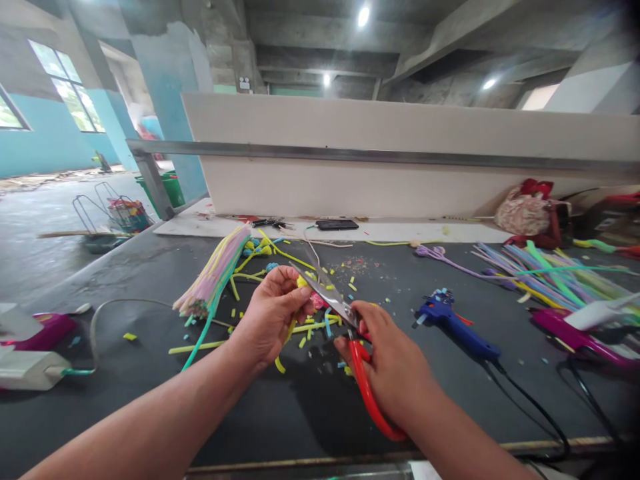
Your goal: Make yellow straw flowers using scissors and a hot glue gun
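My left hand (273, 310) pinches a small yellow and pink piece of fuzzy pipe cleaner (317, 301) between thumb and fingers; its exact shape is partly hidden. In my right hand (393, 357) is a pair of scissors (367, 390) with red handles, the fingers wrapped round the grips. The blades are parted and lie right beside the yellow part at my left fingertips. Beneath both hands, short yellow and blue pipe cleaner offcuts (310, 330) are scattered over the dark tabletop (240, 417).
At the left lies a bundle of pipe cleaners (215, 273), with a white power strip (30, 367) nearer me. A blue glue gun (457, 327) and its cord lie right, before more coloured pipe cleaners (555, 273). A phone (337, 225) rests on the white back ledge.
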Demonstrator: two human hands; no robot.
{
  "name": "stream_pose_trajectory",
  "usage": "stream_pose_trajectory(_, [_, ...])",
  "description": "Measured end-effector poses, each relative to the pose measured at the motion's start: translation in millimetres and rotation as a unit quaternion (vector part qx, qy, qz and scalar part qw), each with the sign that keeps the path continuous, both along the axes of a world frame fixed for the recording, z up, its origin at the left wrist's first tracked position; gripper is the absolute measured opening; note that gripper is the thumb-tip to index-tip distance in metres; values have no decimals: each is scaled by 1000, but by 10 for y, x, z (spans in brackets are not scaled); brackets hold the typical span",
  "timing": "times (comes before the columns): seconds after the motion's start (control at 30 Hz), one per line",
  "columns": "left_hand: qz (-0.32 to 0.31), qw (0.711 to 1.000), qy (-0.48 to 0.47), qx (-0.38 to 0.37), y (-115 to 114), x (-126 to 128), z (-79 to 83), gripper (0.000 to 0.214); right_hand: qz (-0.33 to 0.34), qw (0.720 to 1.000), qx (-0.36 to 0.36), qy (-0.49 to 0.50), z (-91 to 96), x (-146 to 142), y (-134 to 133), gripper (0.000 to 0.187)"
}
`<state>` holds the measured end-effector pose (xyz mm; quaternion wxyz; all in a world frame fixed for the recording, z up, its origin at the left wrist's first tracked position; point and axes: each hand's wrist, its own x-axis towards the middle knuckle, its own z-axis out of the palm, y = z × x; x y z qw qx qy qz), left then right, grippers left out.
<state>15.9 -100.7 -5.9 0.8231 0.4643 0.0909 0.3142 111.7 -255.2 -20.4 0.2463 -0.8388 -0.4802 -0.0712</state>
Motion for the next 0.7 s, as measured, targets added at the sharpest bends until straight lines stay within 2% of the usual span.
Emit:
stream_pose_trajectory(0.33, [16,999,-9,46,-56,6,-32,28,-26,998,-42,-28,8,-32,32,33])
stream_pose_trajectory(0.47, [13,998,-5,57,-47,3,-37,26,-15,998,-32,-45,-6,-17,39,30])
stream_pose_trajectory(0.7, [-6,999,-3,31,-36,-10,-62,28,15,999,-7,-39,-58,3,51,29])
